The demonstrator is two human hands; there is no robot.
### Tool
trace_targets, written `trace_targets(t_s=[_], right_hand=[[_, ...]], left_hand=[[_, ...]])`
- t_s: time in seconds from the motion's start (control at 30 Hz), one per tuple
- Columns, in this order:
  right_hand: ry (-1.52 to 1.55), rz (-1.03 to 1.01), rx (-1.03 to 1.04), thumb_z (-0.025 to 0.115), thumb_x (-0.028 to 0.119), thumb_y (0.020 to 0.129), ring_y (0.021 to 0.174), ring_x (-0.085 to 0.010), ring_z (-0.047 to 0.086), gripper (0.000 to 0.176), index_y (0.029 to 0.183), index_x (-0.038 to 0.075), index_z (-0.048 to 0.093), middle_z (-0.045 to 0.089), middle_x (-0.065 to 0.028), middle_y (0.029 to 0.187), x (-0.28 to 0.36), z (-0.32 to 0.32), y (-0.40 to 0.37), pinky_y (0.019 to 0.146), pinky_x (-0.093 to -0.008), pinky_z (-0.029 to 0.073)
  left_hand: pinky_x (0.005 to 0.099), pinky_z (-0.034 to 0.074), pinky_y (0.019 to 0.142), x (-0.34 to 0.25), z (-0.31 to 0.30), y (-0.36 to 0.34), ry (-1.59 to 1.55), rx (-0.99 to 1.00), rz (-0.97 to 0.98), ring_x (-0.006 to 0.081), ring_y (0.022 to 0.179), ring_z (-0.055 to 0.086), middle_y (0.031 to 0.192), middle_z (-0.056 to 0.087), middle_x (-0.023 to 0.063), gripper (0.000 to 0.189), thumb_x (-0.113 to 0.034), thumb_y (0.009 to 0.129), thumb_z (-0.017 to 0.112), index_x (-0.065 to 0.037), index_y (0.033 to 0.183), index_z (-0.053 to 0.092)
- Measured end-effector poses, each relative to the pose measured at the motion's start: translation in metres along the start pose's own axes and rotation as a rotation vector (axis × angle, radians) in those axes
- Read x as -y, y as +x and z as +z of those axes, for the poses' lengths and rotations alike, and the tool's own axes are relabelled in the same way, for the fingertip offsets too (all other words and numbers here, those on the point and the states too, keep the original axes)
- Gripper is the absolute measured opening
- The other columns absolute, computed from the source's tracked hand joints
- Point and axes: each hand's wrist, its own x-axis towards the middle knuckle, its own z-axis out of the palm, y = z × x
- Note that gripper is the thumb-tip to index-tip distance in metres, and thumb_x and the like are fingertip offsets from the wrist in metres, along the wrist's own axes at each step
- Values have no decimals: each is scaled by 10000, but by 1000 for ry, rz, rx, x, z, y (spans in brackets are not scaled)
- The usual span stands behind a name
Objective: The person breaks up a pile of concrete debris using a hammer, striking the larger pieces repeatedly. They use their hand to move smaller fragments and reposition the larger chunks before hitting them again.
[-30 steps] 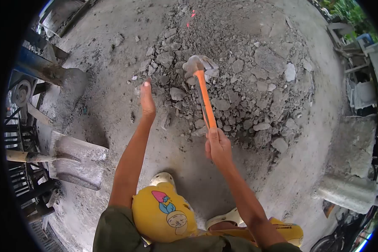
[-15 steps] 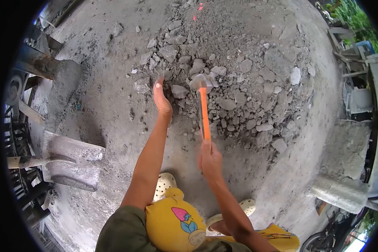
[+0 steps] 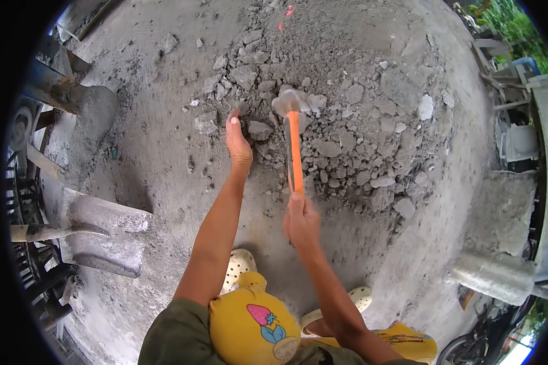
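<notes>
My right hand (image 3: 302, 219) grips a hammer (image 3: 295, 149) by its orange and black handle. The blurred metal head points forward, above the near part of a heap of broken concrete (image 3: 347, 146). To the left, my left hand (image 3: 238, 143) is stretched forward, low at the heap's left edge. Its thumb side shows and its other fingers are partly hidden. A grey chunk (image 3: 260, 130) lies just right of that hand, and a smaller grey lump (image 3: 242, 106) sits at its fingertips.
A shovel (image 3: 106, 232) with a dusty metal blade lies at the left. A concrete-covered cylinder (image 3: 490, 280) is on the right. My light clogs (image 3: 240, 267) and a yellow cushion-like thing (image 3: 252, 325) with a strawberry print are below. Red marks (image 3: 285, 18) show at the far side.
The hammer has risen and moved slightly forward in my right hand, its head now blurred. My left hand stays almost in the same place.
</notes>
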Motion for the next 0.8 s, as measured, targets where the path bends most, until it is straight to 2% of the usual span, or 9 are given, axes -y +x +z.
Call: trace_targets(t_s=[0.07, 0.17, 0.23, 0.37, 0.47, 0.57, 0.67, 0.77, 0.8], right_hand=[[50, -159, -58, 441, 428, 878, 552, -248, 552, 434, 788, 11, 522, 543, -117, 597, 7, 1, -7, 516, -339, 413], [-280, -238, -163, 435, 432, 885, 501, -126, 465, 428, 774, 26, 514, 477, -25, 551, -10, 9, -5, 473, -292, 379], [-259, -140, -104, 445, 426, 884, 502, -89, 442, 412, 788, 30, 510, 460, -10, 547, -43, 11, 4, 460, -276, 368], [69, 130, 119, 464, 422, 876, 523, -75, 483, 402, 823, 26, 509, 490, -44, 554, -17, -1, -4, 475, -269, 387], [126, -130, 14, 453, 446, 873, 543, -74, 511, 439, 814, 15, 506, 511, -64, 565, 14, 1, -9, 489, -268, 397], [45, -295, -94, 447, 461, 871, 554, -79, 511, 462, 809, 6, 501, 514, -57, 576, 12, 5, -4, 495, -264, 392], [-454, -113, -31, 460, 454, 868, 556, -87, 512, 453, 805, 8, 507, 514, -55, 582, -21, 7, 18, 497, -267, 392], [-101, 103, 30, 467, 456, 863, 547, -125, 520, 451, 816, 10, 520, 525, -65, 590, -32, 14, 31, 502, -290, 401], [-69, 94, 24, 469, 459, 861, 546, -138, 524, 457, 819, 8, 526, 530, -70, 592, -31, 13, 27, 503, -297, 402]], left_hand=[[351, 221, 1020, -1, 2, 0, -38, -1, -8, 264, 1186, 372, 1250, 430, 162, 609, -457, 883, 331, 43, 1217, 419], [360, 209, 1030, -4, 4, 2, -102, 19, -33, 265, 1200, 360, 1264, 417, 167, 635, -472, 874, 345, 50, 1233, 397], [366, 202, 1037, -5, 3, 1, -132, 31, -48, 265, 1210, 352, 1274, 407, 171, 655, -481, 868, 354, 55, 1243, 381], [347, 238, 998, 8, -3, 3, -60, 26, -12, 249, 1164, 379, 1219, 448, 139, 614, -479, 865, 341, 23, 1202, 446], [344, 243, 995, 4, -1, 3, -72, 9, -18, 243, 1154, 389, 1210, 457, 136, 596, -462, 865, 356, 27, 1193, 451], [342, 247, 993, -1, 3, 3, -97, -10, -48, 237, 1143, 399, 1201, 465, 132, 578, -445, 865, 372, 30, 1184, 456], [339, 251, 991, -5, 8, 1, -154, -38, -93, 231, 1132, 409, 1191, 474, 128, 560, -427, 865, 387, 34, 1175, 461], [334, 274, 965, -5, 9, 11, -33, -37, -26, 240, 1094, 422, 1162, 482, 133, 551, -432, 871, 361, 22, 1164, 469], [334, 280, 961, -4, 4, 5, 7, -40, -38, 247, 1095, 421, 1171, 479, 136, 559, -438, 874, 349, 18, 1177, 460]])
